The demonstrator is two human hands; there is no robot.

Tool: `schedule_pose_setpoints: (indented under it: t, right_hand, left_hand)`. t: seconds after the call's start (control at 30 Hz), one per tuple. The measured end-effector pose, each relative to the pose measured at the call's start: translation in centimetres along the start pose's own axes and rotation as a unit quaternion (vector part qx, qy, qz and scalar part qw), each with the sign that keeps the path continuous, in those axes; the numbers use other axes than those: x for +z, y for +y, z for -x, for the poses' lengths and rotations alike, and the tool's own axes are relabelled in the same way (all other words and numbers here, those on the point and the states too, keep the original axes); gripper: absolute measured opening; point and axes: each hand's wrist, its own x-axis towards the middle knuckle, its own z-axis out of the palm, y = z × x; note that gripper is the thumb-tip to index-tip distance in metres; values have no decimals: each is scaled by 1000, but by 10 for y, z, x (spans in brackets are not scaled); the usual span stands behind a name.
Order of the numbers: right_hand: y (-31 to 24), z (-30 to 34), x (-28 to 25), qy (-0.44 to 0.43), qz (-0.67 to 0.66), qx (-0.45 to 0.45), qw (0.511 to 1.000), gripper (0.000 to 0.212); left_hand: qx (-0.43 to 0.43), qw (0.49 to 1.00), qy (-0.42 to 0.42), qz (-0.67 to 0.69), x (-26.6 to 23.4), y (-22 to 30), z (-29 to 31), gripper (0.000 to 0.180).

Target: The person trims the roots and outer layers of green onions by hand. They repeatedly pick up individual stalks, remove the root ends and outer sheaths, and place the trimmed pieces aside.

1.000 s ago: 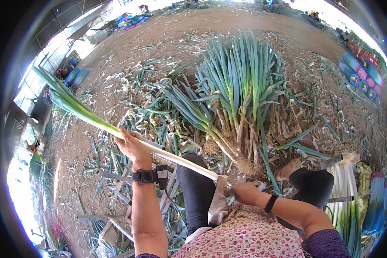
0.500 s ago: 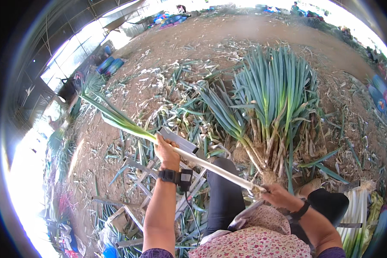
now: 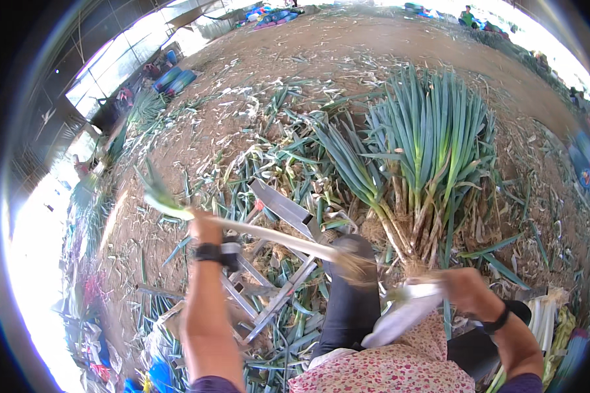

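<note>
My left hand (image 3: 206, 228) is closed around a long green onion (image 3: 275, 237), just below its green leaves. Its white stalk slants across to the right over a metal frame, and the blurred roots end above my dark trouser knee. My right hand (image 3: 465, 291), apart from the onion, is closed on a pale, limp strip (image 3: 410, 314) that hangs over my lap. Motion blurs the strip; it looks like a peeled outer layer. Beyond my right hand stands a bundle of unpeeled green onions (image 3: 432, 144), leaves fanned away from me and roots toward me.
The metal frame (image 3: 282, 206) stands by my left knee. Leaf scraps (image 3: 269, 157) litter the brown dirt floor (image 3: 347, 46). Stripped white onions (image 3: 541, 321) lie at my right. Coloured sacks (image 3: 174, 80) sit at the far left, and a person (image 3: 466, 16) is far off.
My left hand has moved left with the green onion, pulling its root end away from my right hand. My right hand has shifted right and now shows the pale strip hanging from it.
</note>
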Motion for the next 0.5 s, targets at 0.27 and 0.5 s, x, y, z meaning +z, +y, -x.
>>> schedule_pose_setpoints:
  t: [0.27, 0.5]
  right_hand:
    - [89, 0, 4, 109, -214, 253, 937, 34]
    - [82, 0, 24, 36, 10, 163, 986, 41]
  left_hand:
    - [260, 634, 34, -727, -148, 11, -80, 42]
    - [87, 403, -97, -906, -268, -78, -136, 49]
